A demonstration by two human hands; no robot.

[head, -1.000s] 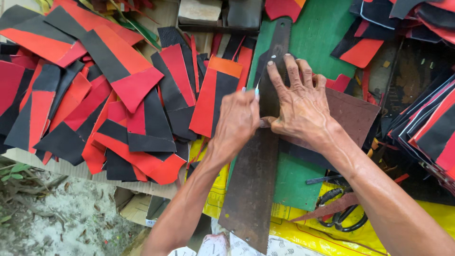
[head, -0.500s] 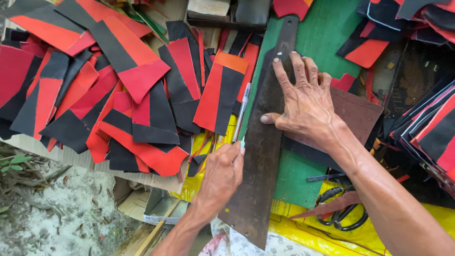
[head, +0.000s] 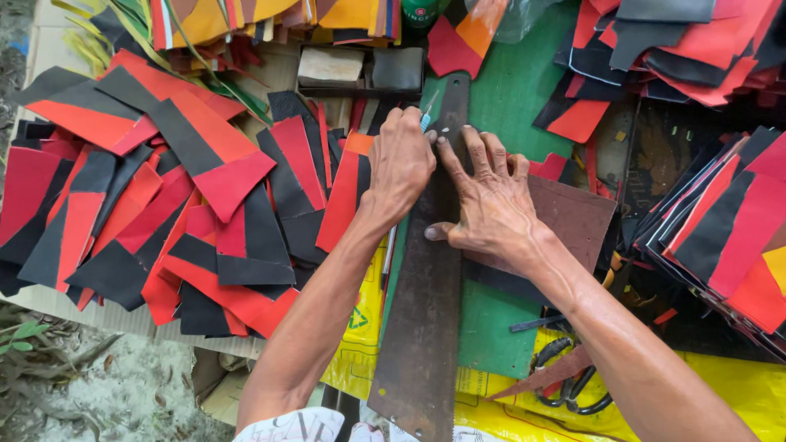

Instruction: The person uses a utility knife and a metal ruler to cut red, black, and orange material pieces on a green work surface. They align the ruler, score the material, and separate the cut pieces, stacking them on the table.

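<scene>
**Blade at the far end of the straightedge**

Now the left hand (head: 401,168) is closed in a fist on a small knife (head: 426,117), its grip clamped on the handle so that only the pale tip shows past the knuckles, at the left edge of a long rusty metal straightedge (head: 422,311). That straightedge runs from the near edge of the scene up to the far middle, lying over a green cutting mat (head: 491,336). The right hand (head: 491,205) lies flat on it, fingers spread apart and pressing down, thumb out to the left; it grips nothing. Under the palm sits a brown sheet (head: 577,217), which sticks out to the right of the straightedge. A heap of red and black cut pieces (head: 164,205) covers the left side, and more are stacked at the right (head: 720,229). Black scissors (head: 573,385) lie near, on yellow sacking (head: 737,393).
</scene>
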